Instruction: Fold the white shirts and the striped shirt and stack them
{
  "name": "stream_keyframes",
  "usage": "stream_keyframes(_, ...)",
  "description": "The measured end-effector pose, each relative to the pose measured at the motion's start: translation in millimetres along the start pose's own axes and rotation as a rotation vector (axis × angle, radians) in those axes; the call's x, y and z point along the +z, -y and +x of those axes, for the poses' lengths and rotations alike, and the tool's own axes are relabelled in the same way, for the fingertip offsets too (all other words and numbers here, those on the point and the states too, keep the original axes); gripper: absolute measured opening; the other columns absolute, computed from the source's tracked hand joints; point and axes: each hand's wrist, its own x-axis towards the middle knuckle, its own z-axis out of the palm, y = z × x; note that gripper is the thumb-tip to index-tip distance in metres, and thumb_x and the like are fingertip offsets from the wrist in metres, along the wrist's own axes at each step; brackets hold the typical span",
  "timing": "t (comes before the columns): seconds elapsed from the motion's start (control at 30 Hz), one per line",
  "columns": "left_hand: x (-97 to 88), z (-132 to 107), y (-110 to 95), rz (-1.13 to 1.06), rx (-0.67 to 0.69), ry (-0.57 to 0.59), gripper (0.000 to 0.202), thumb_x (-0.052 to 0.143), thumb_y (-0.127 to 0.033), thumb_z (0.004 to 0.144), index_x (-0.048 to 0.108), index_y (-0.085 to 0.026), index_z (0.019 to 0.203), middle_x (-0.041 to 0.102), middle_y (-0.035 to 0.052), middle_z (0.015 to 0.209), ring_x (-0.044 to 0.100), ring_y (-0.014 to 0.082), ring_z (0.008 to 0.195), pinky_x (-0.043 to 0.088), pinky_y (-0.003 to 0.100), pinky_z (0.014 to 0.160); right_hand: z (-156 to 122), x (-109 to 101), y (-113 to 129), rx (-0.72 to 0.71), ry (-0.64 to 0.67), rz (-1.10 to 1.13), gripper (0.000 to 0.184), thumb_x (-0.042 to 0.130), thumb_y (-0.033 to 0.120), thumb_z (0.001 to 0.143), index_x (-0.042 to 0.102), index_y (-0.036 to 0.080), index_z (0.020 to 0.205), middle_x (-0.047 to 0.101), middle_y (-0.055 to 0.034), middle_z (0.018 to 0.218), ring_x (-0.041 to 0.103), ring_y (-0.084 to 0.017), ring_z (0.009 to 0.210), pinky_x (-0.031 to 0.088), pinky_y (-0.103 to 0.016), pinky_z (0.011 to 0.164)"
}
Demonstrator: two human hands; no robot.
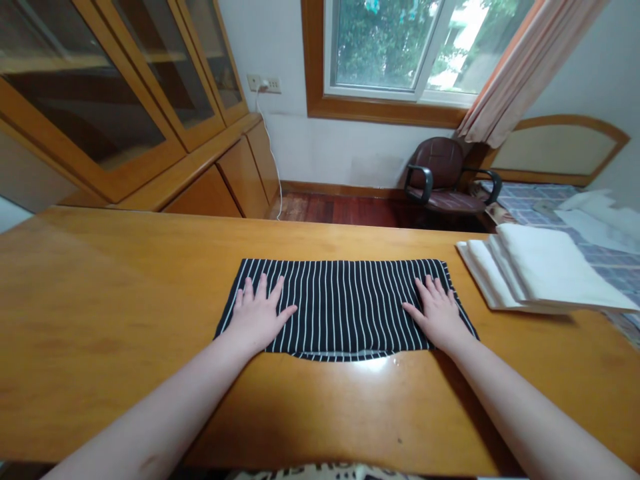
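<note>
A black cloth with thin white stripes (345, 300) lies folded flat in the middle of the wooden table (125, 287). My left hand (257, 317) rests palm down on the cloth's left end, fingers spread. My right hand (437, 313) lies flat on its right end, fingers stretched out. Neither hand holds anything.
A stack of folded white cloths (540, 277) sits on the table's right edge. Beyond the table stand a dark office chair (443, 177), a wooden cabinet with glass doors (125, 100) at left, a bed (595, 233) at right and a window (405, 47) with a curtain.
</note>
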Motion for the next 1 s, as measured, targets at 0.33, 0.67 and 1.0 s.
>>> stream_keyframes(0.33,-9.1,51,-110,-0.158,0.401,-0.075,0.053,0.032,-0.036,0.094,0.032,-0.022,0.144,0.03,0.0069,0.152,0.025,0.0253,0.14,0.021,0.046,0.113,55,-10,131,-0.211,0.025,0.237,0.055,0.031,0.035,0.095,0.033,0.011,0.144,0.029,-0.0148,0.151,0.025,-0.026,0.139,0.021,-0.048,0.112)
stream_keyframes(0.67,13.2,57,-38,-0.071,0.22,-0.126,0.059,0.024,-0.048,0.094,0.035,-0.019,0.144,0.034,0.0086,0.15,0.026,0.0256,0.139,0.02,0.043,0.113,67,8,60,-0.042,0.045,0.096,0.057,0.029,0.048,0.095,0.036,0.019,0.144,0.032,-0.0094,0.15,0.026,-0.025,0.139,0.02,-0.046,0.112)
stream_keyframes(1.0,13.3,46,27,0.021,-0.052,-0.177,0.073,0.025,-0.049,0.091,0.028,0.003,0.143,0.024,0.0229,0.15,0.015,0.0344,0.141,0.018,0.048,0.113,56,4,-13,0.232,0.011,0.008,0.071,0.025,0.053,0.093,0.027,0.006,0.146,0.023,-0.019,0.152,0.02,-0.031,0.14,0.017,-0.055,0.11)
